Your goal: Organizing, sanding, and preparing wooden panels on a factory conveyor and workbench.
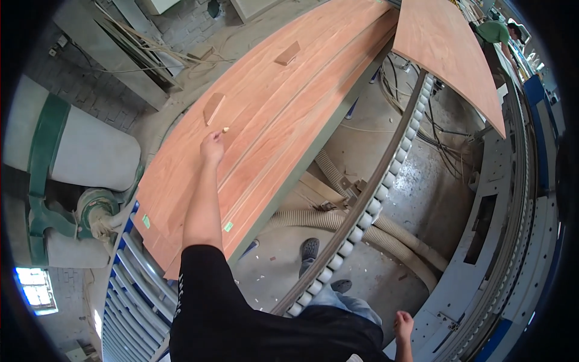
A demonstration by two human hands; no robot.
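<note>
Boards of reddish wood (271, 120) lie stacked flat in front of me, and everything else I place against that stack. My left hand (211, 146) reaches out over its top sheet, fingers drawn together, with a small pale bit (225, 129) at my fingertips; whether I am pinching it or only touching it I cannot tell. Just beyond my hand on the stack lies a small wooden block (213, 108), and a second block (287, 53) lies farther up the same sheet. My right hand (403, 326) hangs low, well apart from the stack, holding nothing, fingers loosely curled. A curved roller track (386, 187) runs beside the stack's right edge, with ribbed hoses (338, 220) on the floor under it. Another wood sheet (449, 54) lies past the stack's far end.
</note>
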